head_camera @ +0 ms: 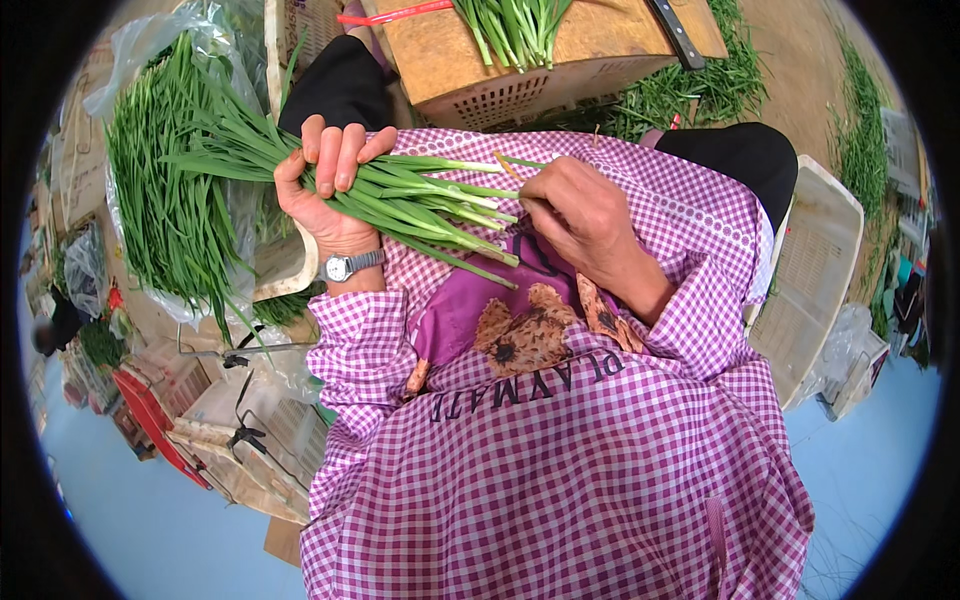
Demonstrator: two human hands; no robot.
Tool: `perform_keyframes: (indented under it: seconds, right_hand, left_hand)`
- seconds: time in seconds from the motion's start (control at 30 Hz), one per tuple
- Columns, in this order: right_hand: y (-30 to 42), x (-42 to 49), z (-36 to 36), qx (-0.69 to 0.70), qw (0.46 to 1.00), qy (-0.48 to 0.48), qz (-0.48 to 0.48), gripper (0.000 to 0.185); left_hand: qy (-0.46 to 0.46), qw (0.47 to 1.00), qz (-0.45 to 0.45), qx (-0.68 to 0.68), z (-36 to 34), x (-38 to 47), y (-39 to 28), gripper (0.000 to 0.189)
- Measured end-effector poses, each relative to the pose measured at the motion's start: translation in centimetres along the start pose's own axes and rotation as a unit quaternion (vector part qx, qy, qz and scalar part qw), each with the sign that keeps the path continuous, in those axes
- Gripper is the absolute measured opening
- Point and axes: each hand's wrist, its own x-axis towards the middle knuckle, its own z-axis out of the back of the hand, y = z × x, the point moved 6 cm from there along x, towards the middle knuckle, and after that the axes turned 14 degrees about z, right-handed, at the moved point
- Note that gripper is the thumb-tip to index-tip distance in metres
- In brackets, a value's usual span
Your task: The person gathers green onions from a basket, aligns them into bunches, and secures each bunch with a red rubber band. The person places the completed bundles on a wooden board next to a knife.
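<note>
My left hand (330, 172), with a wristwatch (339, 268) on the wrist, grips a bunch of garlic chives (420, 199) above my lap. The leaves fan out to the left and the pale stem ends point right. The thumb and forefinger of my right hand (585, 225) pinch the tip of one chive stalk at those ends. A yellowed leaf strip (508, 166) sticks out beside the fingers; whether they hold it too, I cannot tell. More chives (172, 180) are heaped at the left on clear plastic bagging (139, 67).
Ahead, a wooden board (427, 56) on a perforated plastic crate (487, 105) bears another chive bundle (517, 34), a red printed strip (397, 13) and a knife (679, 37). Loose greens (690, 97) litter the floor. Crates stand at the right (810, 277) and lower left (262, 420).
</note>
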Motion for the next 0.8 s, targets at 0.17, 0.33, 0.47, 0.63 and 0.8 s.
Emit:
perform_keyframes:
  seconds: [0.17,0.33,0.47,0.63,0.8]
  right_hand:
    - [-2.3,-1.6,1.5,0.15,0.942,-0.204,-0.219,0.005]
    - [-2.4,-2.3,3.5,0.145,0.935,-0.149,-0.289,0.003]
    - [0.5,0.0,2.8,0.141,0.968,-0.11,-0.175,0.005]
    - [3.2,1.7,0.6,0.082,0.994,-0.034,-0.063,0.019]
    - [2.9,2.4,-0.7,0.05,0.998,-0.043,-0.025,0.021]
  left_hand:
    - [-0.006,1.0,-0.014,-0.019,0.4,-0.1,-0.3,0.018]
    - [-0.006,1.0,-0.011,-0.021,0.7,0.1,-0.3,0.017]
    - [-0.019,1.0,-0.014,-0.005,0.8,0.0,-0.3,0.016]
    - [-0.034,0.999,-0.017,0.012,1.0,0.1,-0.4,0.013]
    - [-0.053,0.998,-0.016,0.024,1.0,0.2,0.0,0.012]
